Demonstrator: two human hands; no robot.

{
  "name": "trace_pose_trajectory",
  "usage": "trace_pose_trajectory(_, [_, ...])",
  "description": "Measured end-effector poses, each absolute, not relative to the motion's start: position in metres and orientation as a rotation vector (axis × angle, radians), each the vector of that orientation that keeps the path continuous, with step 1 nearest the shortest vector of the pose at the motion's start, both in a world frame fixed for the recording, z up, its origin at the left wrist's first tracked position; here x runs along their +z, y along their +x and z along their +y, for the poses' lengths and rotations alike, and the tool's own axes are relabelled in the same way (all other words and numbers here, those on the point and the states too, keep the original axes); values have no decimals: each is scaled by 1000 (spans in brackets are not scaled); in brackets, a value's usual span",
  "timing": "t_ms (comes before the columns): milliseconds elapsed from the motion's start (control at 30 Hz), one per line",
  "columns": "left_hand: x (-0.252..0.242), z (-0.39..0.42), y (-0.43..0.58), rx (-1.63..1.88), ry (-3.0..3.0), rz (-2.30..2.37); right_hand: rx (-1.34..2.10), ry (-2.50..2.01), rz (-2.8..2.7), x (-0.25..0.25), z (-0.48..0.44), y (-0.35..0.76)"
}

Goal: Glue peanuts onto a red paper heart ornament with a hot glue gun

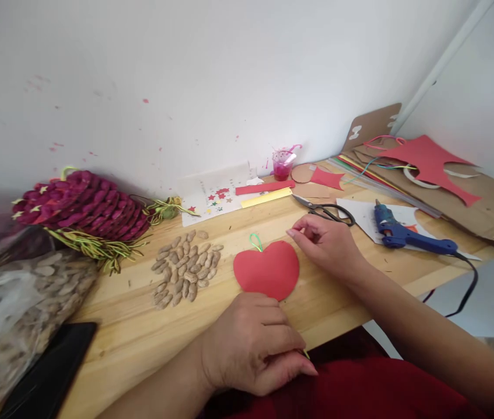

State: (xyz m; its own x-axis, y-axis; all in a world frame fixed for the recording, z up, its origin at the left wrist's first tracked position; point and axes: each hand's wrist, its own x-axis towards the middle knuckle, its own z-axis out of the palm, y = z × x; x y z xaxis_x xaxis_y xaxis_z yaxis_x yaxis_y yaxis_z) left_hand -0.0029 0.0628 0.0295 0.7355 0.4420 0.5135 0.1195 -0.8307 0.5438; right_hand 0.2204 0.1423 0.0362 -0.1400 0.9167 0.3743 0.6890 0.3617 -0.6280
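A red apple-shaped cutout (266, 269) lies flat on the wooden table, with a green loop (255, 241) at its top notch. My left hand (258, 343) rests at the table's front edge, just below the cutout, knuckles near its lower rim. Its fingers are curled under, and a tiny yellowish bit shows by the thumb; what it is I cannot make out. To the cutout's right, my right hand (327, 241) has thumb and forefinger drawn together in a pinch; anything between them is too small to see. Black-handled scissors (325, 210) lie just beyond this hand.
Peanuts in shells (188, 267) are spread left of the cutout. Further left are a purple peanut craft (85, 203), a plastic bag of peanuts (32, 314) and a black flat object (50, 372). A blue glue gun (412, 233), its cord hanging off the edge, and red scraps (425, 160) lie right.
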Motion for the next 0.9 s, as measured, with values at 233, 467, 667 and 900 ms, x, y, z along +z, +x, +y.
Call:
trace_pose_trajectory(233, [27,69,-8,990,2566,622,35,-1644,-1757,50,120,257])
trace_pose_trajectory(467, [25,74,-8,977,2700,657,-419,-2213,-1763,51,109,367])
trace_pose_trajectory(667, [25,76,-11,904,2671,660,16,-2600,-1695,58,94,401])
trace_pose_trajectory(900, [23,80,-14,718,2637,721,-132,-2464,-1848,52,94,393])
